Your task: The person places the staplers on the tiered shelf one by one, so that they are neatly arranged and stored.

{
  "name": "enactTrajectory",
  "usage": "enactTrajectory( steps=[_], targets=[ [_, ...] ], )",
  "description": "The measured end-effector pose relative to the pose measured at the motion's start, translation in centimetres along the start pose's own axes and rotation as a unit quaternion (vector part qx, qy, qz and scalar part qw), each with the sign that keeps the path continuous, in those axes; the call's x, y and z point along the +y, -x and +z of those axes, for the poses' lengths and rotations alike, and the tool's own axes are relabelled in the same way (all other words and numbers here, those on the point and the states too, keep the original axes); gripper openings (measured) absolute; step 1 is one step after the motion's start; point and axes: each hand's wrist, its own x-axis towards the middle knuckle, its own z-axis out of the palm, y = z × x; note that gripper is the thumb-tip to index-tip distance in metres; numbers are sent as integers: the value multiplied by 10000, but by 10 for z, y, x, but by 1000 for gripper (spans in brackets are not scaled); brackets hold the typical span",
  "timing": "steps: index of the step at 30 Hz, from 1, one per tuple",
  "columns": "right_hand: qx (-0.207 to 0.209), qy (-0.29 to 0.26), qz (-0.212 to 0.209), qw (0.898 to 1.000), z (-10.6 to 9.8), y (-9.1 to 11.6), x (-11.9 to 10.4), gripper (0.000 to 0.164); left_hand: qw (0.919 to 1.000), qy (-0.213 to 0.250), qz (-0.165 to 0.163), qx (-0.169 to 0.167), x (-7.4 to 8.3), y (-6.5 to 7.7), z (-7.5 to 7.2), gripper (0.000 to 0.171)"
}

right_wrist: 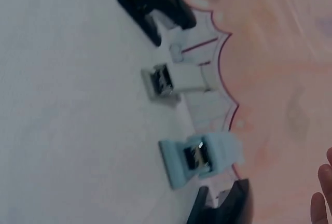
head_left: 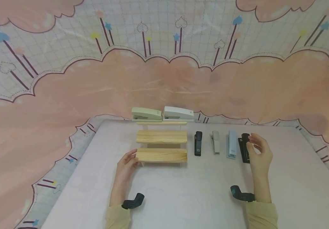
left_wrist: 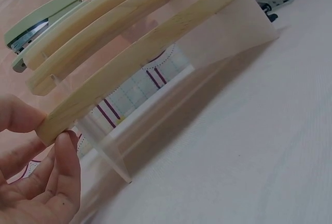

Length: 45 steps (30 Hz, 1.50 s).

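My left hand [head_left: 127, 162] pinches the left end of the lowest board of a three-tier wooden rack [head_left: 161, 155], thumb above and fingers under the edge, as the left wrist view shows. On the rack's top tier stand a green stapler [head_left: 146, 114] and a white stapler [head_left: 178, 113], side by side. My right hand [head_left: 260, 154] is beside the rightmost black stapler [head_left: 245, 149], overlapping it in the head view. In the right wrist view, the fingers [right_wrist: 326, 182] show at the right edge, apart from that stapler [right_wrist: 220, 211].
Between rack and right hand, a smaller black stapler [head_left: 198, 143], a grey stapler [head_left: 215, 142] and a light blue stapler [head_left: 231, 144] stand in a row on the white tabletop [head_left: 187, 197]. A patterned cloth backdrop [head_left: 181, 86] rises behind.
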Motion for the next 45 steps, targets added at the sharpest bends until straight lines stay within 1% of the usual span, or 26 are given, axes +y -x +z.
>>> enactTrajectory(
  steps=[5, 9, 12, 16, 20, 26, 30, 34, 38, 41, 45],
  targets=[
    [14, 511, 255, 9984, -5, 1, 11, 33, 10000, -56, 0, 16, 2, 0, -1, 45],
    [-137, 1011, 429, 9939, -4, 2, 20, 37, 9999, -157, -26, 63, 3, 0, -3, 45],
    [-283, 1244, 580, 9901, -2, 3, 24, 40, 9997, -222, -28, 56, 4, 1, -5, 45],
    [-421, 1338, 768, 9871, -2, 4, 25, 41, 9998, -175, -51, 18, 6, 1, -6, 46],
    [-581, 1390, 840, 9850, -3, 3, 29, 43, 9998, -170, -70, -29, 6, 1, -7, 47],
    [-928, 1523, 900, 9798, -5, 2, 34, 50, 9998, -166, -108, 27, 4, 1, -7, 45],
    [-1081, 1612, 1100, 9748, -7, 1, 37, 53, 9998, -140, -101, 12, 2, 0, -7, 45],
    [-1267, 1821, 1315, 9662, -9, 2, 42, 56, 9999, -72, -79, -81, 2, 0, -7, 46],
    [-1484, 1952, 1460, 9584, -12, 3, 45, 59, 9998, -19, -143, -145, 2, 0, -7, 47],
    [-1560, 1957, 1555, 9556, -13, 4, 46, 60, 9997, 9, -183, -158, 2, 0, -7, 48],
    [-1576, 1945, 1633, 9543, -14, 6, 46, 60, 9997, 22, -179, -141, 1, 0, -6, 47]
  ],
)
